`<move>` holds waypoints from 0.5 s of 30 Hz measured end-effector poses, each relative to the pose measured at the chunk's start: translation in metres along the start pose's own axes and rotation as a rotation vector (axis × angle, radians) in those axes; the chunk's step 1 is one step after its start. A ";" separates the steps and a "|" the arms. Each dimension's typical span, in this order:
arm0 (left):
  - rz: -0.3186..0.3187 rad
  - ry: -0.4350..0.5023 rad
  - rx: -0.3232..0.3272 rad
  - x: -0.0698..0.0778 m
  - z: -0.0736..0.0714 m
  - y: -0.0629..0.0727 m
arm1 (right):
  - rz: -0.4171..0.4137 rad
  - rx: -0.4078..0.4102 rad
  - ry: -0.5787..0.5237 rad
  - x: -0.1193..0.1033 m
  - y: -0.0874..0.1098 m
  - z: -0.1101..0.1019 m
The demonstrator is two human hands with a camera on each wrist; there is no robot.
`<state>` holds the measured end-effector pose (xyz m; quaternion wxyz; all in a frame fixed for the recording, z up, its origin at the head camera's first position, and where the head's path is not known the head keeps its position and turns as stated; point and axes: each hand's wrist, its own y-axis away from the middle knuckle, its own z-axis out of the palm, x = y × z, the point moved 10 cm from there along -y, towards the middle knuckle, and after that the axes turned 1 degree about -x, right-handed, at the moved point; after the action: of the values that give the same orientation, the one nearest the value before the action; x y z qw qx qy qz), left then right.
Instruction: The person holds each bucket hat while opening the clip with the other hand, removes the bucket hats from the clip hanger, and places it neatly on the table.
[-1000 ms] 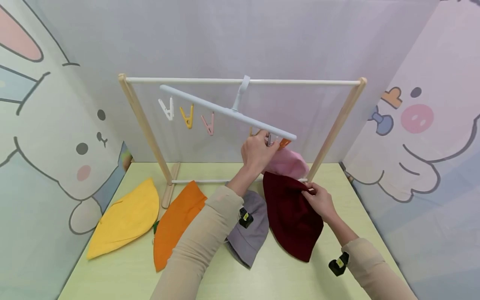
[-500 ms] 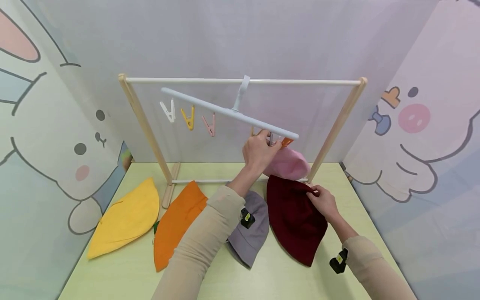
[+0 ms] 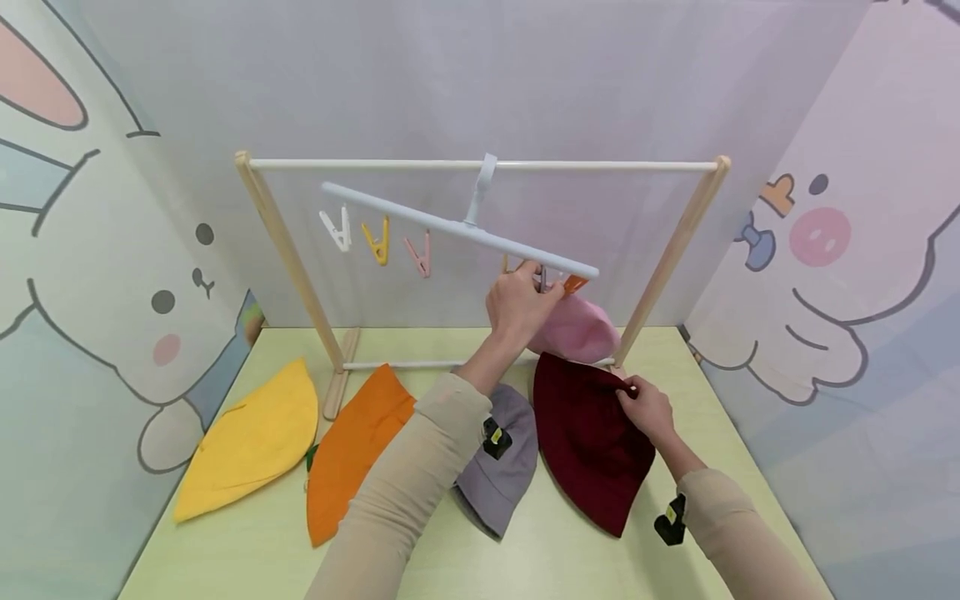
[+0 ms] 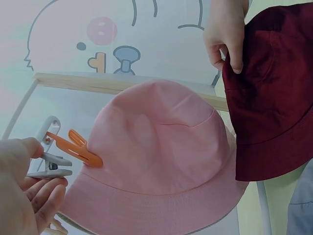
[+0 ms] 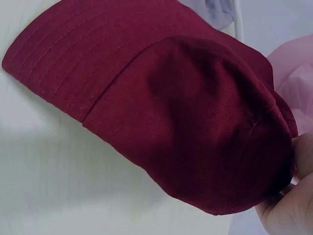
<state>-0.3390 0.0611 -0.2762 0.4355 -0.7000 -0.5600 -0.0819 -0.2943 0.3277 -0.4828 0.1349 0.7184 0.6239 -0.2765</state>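
My left hand [image 3: 516, 302] pinches a grey clothespin [image 4: 53, 165] between thumb and fingers under the right part of a pale blue hanger [image 3: 427, 218]. The hanger tilts down to the right. Beside that clothespin, an orange clothespin [image 4: 78, 148] clips a pink bucket hat [image 4: 156, 142], which hangs below it. My right hand [image 3: 647, 410] grips a dark red bucket hat [image 3: 588, 446] by its crown edge; the hat's brim points down toward the front. In the right wrist view, fingertips [image 5: 288, 210] press into the crown fabric.
White [image 3: 337, 230], yellow [image 3: 377, 242] and pink clothespins [image 3: 420, 255] hang along the hanger's left part. A wooden rack [image 3: 288, 250] with a white top rod [image 3: 375, 164] supports the hanger. Yellow [image 3: 255, 442], orange [image 3: 356, 458] and grey hats [image 3: 506, 467] lie on the table [image 3: 570, 567].
The dark red hat and my right hand have shifted slightly right and down. The hanger's left end has dipped a little. My left hand stays at the grey clothespin.
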 end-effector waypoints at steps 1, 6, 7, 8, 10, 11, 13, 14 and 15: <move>0.000 -0.001 0.000 0.000 0.000 0.000 | 0.005 -0.005 0.004 0.001 0.001 0.001; -0.005 -0.007 -0.002 0.000 0.000 0.000 | 0.024 -0.020 0.038 0.006 0.003 0.006; -0.007 -0.005 -0.002 -0.001 -0.001 0.000 | 0.027 -0.023 0.047 0.007 0.003 0.006; -0.008 -0.004 -0.003 -0.001 -0.001 0.000 | 0.029 -0.025 0.059 0.008 0.003 0.007; -0.009 -0.004 -0.004 0.000 -0.001 0.000 | 0.034 -0.036 0.082 0.010 0.002 0.009; -0.009 -0.002 -0.005 0.000 -0.001 0.000 | 0.034 -0.040 0.092 0.011 0.001 0.009; -0.009 -0.001 -0.005 0.000 -0.001 0.000 | 0.031 -0.047 0.109 0.013 0.001 0.011; -0.008 0.001 -0.005 0.001 -0.001 0.000 | 0.030 -0.051 0.116 0.014 0.001 0.012; -0.008 0.001 -0.004 0.001 -0.001 0.000 | 0.030 -0.053 0.122 0.015 0.001 0.012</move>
<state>-0.3381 0.0607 -0.2750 0.4340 -0.6987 -0.5622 -0.0853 -0.2952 0.3329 -0.5011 0.1198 0.7392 0.6274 -0.2134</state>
